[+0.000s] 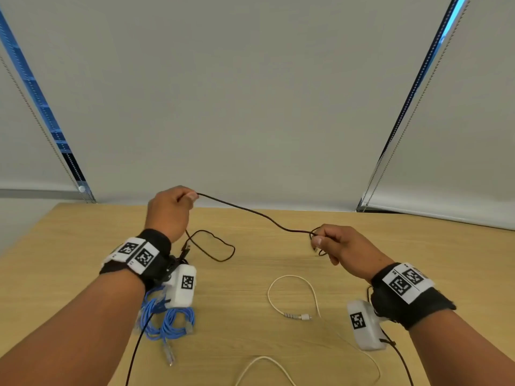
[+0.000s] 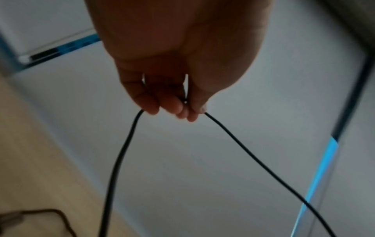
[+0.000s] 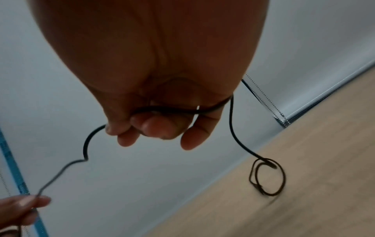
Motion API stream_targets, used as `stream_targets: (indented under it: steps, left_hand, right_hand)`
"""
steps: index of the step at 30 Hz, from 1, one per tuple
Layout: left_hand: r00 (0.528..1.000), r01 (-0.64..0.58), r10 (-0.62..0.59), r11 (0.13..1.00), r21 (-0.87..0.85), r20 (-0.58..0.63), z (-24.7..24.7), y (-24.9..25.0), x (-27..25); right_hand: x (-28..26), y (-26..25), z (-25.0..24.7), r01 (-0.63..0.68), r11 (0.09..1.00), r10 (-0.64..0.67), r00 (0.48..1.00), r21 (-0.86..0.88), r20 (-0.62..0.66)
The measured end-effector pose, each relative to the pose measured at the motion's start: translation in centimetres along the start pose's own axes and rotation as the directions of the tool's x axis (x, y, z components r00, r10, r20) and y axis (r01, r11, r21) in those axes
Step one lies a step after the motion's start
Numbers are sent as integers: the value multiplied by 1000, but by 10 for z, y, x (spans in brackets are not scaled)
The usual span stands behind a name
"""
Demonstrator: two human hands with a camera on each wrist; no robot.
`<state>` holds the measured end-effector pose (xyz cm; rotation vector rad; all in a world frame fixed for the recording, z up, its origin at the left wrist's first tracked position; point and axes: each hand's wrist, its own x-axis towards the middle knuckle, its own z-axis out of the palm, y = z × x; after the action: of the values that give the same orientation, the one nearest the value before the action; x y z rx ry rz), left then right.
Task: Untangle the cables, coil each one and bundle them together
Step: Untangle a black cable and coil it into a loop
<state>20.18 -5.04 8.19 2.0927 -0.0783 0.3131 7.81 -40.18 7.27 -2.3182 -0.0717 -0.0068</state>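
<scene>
A thin black cable (image 1: pixel 250 211) stretches in the air between both hands above the wooden table (image 1: pixel 278 263). My left hand (image 1: pixel 174 208) pinches it at the far left, fingers curled round it (image 2: pixel 182 109); a slack loop of the cable (image 1: pixel 214 246) lies on the table below. My right hand (image 1: pixel 338 245) grips the cable's other part (image 3: pixel 162 110), and a short end curls under it (image 3: pixel 267 176). A white cable (image 1: pixel 295 296) lies loose in front of the right hand. A coiled blue cable (image 1: pixel 167 321) lies beneath my left wrist.
Grey roller blinds (image 1: pixel 250 93) with bead chains hang behind the table's far edge. White camera boxes (image 1: pixel 365 325) are strapped under both wrists, with black leads trailing toward me. Another white cable loop (image 1: pixel 264 369) lies at the near edge.
</scene>
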Motion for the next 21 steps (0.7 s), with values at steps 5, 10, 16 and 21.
stream_targets:
  steps: [5, 10, 16, 21]
  left_hand:
    - [944, -289, 252, 943, 165, 211, 36, 27, -36]
    - [770, -508, 390, 854, 114, 505, 71, 70, -69]
    - [848, -480, 421, 868, 129, 323, 38, 60, -35]
    - [966, -243, 238, 969, 42, 98, 6, 32, -3]
  right_hand:
    - [15, -20, 12, 19, 997, -23, 998, -76, -60]
    - [27, -51, 19, 120, 991, -122, 992, -62, -23]
    - [20, -46, -10, 137, 985, -140, 990, -100, -21]
    - [14, -18, -33, 40, 993, -51, 995, -113, -91]
